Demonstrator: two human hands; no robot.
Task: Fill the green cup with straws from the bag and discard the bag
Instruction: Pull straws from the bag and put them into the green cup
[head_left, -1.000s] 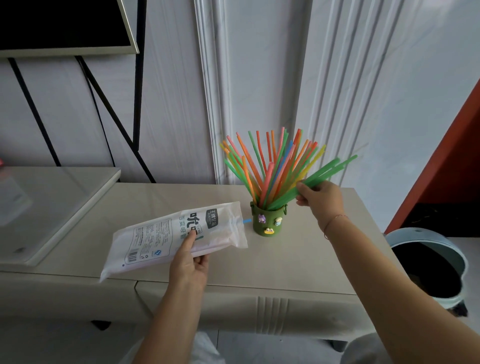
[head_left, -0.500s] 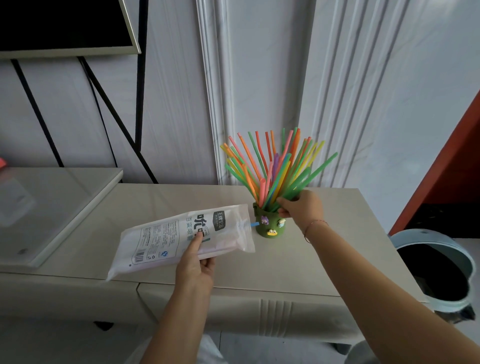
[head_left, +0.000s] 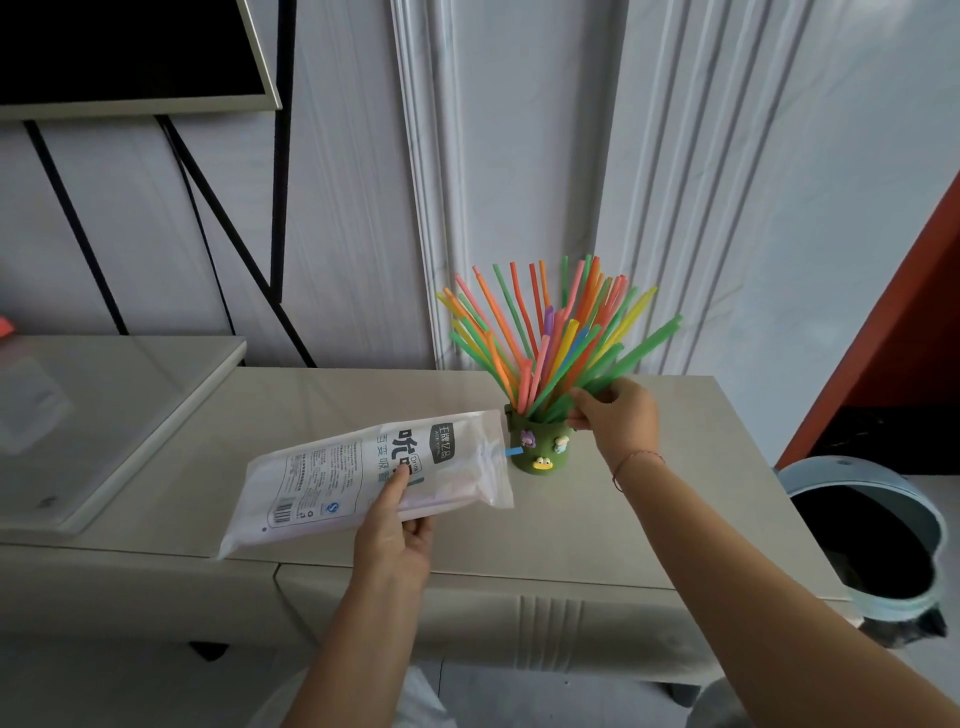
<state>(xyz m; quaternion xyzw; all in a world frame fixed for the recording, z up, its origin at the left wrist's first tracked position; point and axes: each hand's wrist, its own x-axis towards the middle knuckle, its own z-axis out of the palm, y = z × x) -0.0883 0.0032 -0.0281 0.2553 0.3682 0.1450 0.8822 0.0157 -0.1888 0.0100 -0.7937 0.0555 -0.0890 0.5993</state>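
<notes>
Two hands share the work: the left hand pinches the bag above the bench, mouth toward the green cup standing just right of it, while the right hand, fingers grasping green straws at the cup's rim, apparently seats them.

One desk. One green cup bearing three small stickers. Coloured straws in the cup, too tightly packed to count exactly, well over twenty. One white bag. Two hands: left hand, right hand. One round bin.
</notes>
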